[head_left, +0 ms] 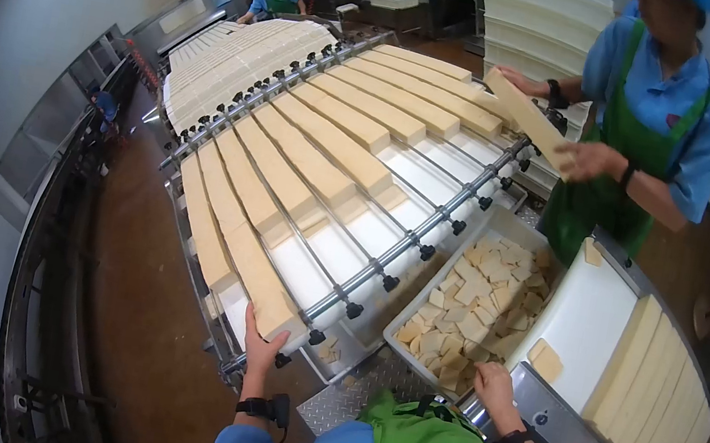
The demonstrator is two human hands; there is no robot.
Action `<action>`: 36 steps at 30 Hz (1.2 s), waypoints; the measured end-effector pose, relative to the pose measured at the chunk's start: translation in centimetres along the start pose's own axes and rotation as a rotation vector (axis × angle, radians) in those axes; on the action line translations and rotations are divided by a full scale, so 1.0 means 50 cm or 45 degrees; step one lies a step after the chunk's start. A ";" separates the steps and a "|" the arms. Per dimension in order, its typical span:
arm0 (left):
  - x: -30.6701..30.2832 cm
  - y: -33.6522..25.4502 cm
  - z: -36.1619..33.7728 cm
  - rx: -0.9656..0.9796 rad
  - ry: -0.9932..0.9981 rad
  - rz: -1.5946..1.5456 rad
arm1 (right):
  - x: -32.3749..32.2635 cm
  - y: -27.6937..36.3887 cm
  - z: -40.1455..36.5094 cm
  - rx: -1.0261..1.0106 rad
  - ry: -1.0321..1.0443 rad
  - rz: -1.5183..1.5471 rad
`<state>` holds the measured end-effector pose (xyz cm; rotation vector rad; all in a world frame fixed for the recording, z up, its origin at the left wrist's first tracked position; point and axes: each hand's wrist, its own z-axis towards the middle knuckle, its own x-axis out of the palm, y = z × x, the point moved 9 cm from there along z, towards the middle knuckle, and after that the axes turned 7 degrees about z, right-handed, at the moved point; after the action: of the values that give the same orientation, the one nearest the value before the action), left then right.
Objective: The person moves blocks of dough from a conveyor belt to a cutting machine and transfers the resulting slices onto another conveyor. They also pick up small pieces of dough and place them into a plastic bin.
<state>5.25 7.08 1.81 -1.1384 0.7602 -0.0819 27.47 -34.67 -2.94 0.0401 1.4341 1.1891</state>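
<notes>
Long cream-coloured blocks (315,154) lie side by side in lanes between thin metal rods on a white conveyor. My left hand (260,351) is at the near end of one long block (248,269), with thumb and fingers spread around that end. Over the near edge of a white bin (399,326) my right hand (494,388) is closed with fingers curled; what it may hold is hidden. Thin pale square slices (485,286) fill the bin, right beside those fingers.
Across the bin, a co-worker (646,111) in a green apron holds another block (528,114) in both hands. At right, a second conveyor (589,308) carries several blocks and a loose slice (545,359). A metal rail with black knobs (389,282) crosses the lanes. Stacked white trays (539,18) stand behind.
</notes>
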 end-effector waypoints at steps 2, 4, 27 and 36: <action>0.000 0.001 0.002 -0.014 -0.011 0.000 | 0.000 0.000 0.001 0.001 -0.013 0.013; -0.008 -0.002 -0.003 -0.003 -0.015 0.004 | 0.002 0.005 -0.006 0.010 -0.012 0.027; -0.005 -0.006 -0.003 -0.023 -0.082 -0.004 | -0.003 0.003 -0.002 0.028 0.002 0.017; -0.002 0.006 0.000 -0.043 -0.094 -0.038 | -0.006 0.005 -0.002 0.003 -0.032 0.029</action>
<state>5.08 7.25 1.59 -1.1788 0.6816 -0.0518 27.35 -34.81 -2.57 0.0729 1.4164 1.2015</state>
